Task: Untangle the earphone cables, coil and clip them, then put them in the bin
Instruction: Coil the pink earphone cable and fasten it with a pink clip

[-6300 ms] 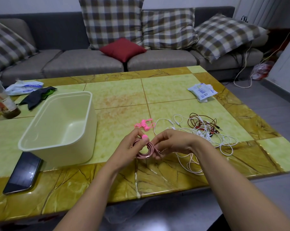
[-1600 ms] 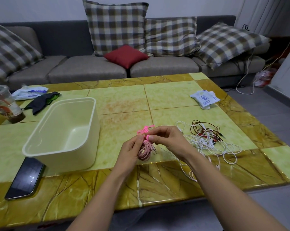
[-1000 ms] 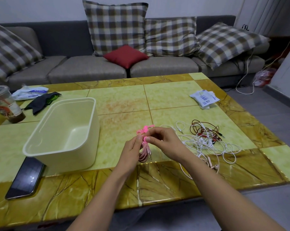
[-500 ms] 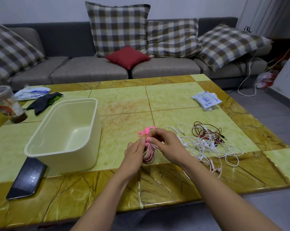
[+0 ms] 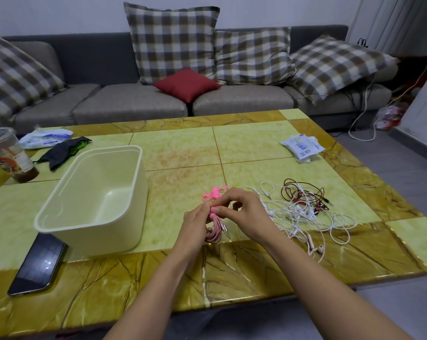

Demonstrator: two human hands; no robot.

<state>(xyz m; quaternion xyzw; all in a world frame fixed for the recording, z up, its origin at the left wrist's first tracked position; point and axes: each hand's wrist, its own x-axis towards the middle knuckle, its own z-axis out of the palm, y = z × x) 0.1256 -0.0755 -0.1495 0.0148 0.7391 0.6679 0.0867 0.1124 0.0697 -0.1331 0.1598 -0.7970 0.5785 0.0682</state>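
Observation:
A coiled pink earphone cable hangs between my hands just above the table. My left hand grips the coil's upper part. My right hand pinches a small pink clip at the top of the coil. A heap of bright pink clips lies on the table just behind my hands. To the right sprawls a tangle of white earphone cables mixed with a dark red cable. The cream bin stands empty at the left.
A black phone lies at the bin's near left corner. A plastic drink cup, a dark cloth and a tissue pack sit far left. Another white packet lies far right. A sofa with cushions stands behind the table.
The loose pink loop has been gathered into a narrow hanging coil. My right hand has moved to the coil's top and pinches the clip there; my left hand keeps holding the coil.

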